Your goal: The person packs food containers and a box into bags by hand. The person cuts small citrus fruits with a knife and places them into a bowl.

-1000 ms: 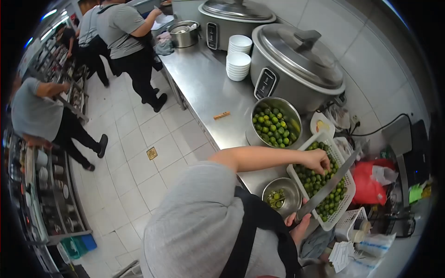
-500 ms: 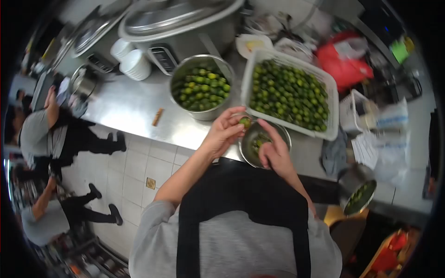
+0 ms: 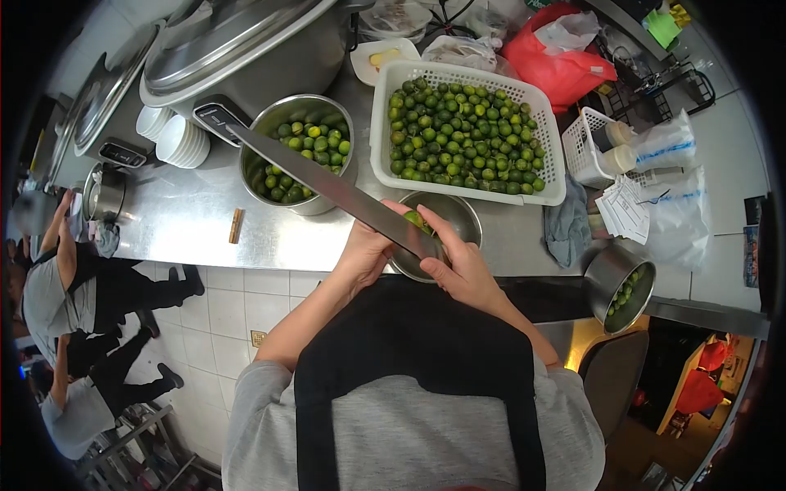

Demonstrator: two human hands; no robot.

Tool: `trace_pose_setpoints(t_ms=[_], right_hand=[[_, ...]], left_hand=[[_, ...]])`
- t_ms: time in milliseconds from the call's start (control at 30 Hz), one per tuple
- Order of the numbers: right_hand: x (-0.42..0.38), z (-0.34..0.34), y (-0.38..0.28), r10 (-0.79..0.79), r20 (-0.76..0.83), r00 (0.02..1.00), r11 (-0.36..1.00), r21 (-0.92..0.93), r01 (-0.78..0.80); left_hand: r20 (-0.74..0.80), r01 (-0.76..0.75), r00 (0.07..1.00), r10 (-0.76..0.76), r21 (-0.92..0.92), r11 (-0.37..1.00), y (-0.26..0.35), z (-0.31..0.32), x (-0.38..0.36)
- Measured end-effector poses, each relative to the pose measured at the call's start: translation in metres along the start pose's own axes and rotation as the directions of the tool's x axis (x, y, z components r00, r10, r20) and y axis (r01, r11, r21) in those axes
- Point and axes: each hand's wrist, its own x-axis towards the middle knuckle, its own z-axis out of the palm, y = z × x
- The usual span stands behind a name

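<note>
My right hand (image 3: 465, 266) is closed on a large knife, index finger stretched along the blade near its base. The long grey blade (image 3: 327, 184) slants up to the left, its tip over the steel pot. My left hand (image 3: 364, 252), partly behind the blade, pinches a small green lime (image 3: 417, 219) against the knife. Both hands are over a steel bowl (image 3: 465, 214), whose inside is mostly hidden by them. Beyond it stands a white perforated basket (image 3: 471, 193) full of small limes (image 3: 467, 131). The deep steel pot (image 3: 250, 176) on the left holds more limes.
Large cookers (image 3: 237, 57) and stacked white cups (image 3: 182, 143) stand back left. A short brown strip (image 3: 236, 226) lies on the counter. At right are a grey cloth (image 3: 566, 225), a papers-topped basket (image 3: 585, 155) and a tilted pot (image 3: 602, 282) with limes. People (image 3: 61, 286) work at far left.
My hands have come closer together, and the knife blade has swung to cross the lime and my left hand. The whole view has shifted, moving the counter's things left and up.
</note>
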Motion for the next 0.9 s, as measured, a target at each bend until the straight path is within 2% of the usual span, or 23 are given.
trace_pose_setpoints(t_ms=[100,167,267,333,467,567,600,633,667,733,767,800,833,867,900], right_hand=[[-0.012,-0.004,0.006,0.061,-0.029,0.998,0.998,-0.024,-0.062],[-0.022,-0.006,0.017,0.076,-0.049,0.996,0.997,-0.028,-0.078],[-0.043,-0.014,0.036,0.067,-0.101,0.993,0.996,-0.052,-0.073],[-0.051,-0.019,0.040,0.246,-0.049,0.968,0.966,-0.068,-0.249],[-0.045,-0.015,0.043,0.189,-0.062,0.980,0.980,-0.054,-0.192],[-0.029,-0.012,0.036,0.115,-0.057,0.992,0.993,0.009,-0.114],[-0.023,-0.013,0.028,0.174,-0.031,0.984,0.979,0.113,-0.169],[-0.018,-0.013,0.023,0.228,0.004,0.974,0.951,0.213,-0.224],[-0.015,-0.014,0.022,0.211,0.017,0.977,0.955,0.211,-0.210],[-0.009,-0.018,0.020,0.207,0.135,0.969,0.894,0.377,-0.243],[-0.006,-0.022,0.020,0.190,0.139,0.972,0.900,0.372,-0.229],[-0.005,-0.025,0.020,0.137,0.151,0.979,0.855,0.481,-0.193],[-0.003,-0.030,0.021,0.080,0.157,0.984,0.798,0.582,-0.158],[0.000,-0.038,0.026,0.066,0.122,0.990,0.770,0.625,-0.129],[0.004,-0.047,0.025,0.086,0.058,0.995,0.796,0.597,-0.103]], left_hand=[[0.006,0.017,1.000,-0.017,-0.037,0.999,-0.001,-0.004,0.002],[0.021,-0.072,0.997,0.074,-0.092,0.993,0.007,0.000,0.000],[0.008,-0.094,0.995,0.096,-0.134,0.987,0.012,-0.010,0.000],[0.012,-0.127,0.992,0.129,-0.123,0.984,0.014,-0.010,0.000],[-0.004,-0.198,0.980,0.198,0.000,0.980,0.009,0.006,-0.007],[0.010,-0.260,0.965,0.260,0.095,0.961,-0.004,0.011,-0.004],[0.027,-0.306,0.952,0.305,0.142,0.941,-0.005,0.011,-0.003],[0.015,-0.306,0.952,0.306,0.108,0.946,-0.002,0.010,-0.002],[0.008,-0.323,0.946,0.324,0.115,0.939,0.002,0.010,-0.002],[0.062,-0.472,0.876,0.479,0.323,0.820,0.017,0.014,0.001],[0.110,-0.546,0.823,0.557,0.419,0.725,0.029,0.012,0.002],[0.083,-0.584,0.775,0.627,0.475,0.658,0.038,-0.002,0.012],[0.084,-0.553,0.651,0.754,0.734,0.395,0.057,-0.009,0.015],[0.077,-0.492,0.562,0.824,0.832,0.258,0.075,-0.012,0.017],[0.149,-0.394,0.517,0.843,0.916,0.080,0.090,-0.017,0.018]])
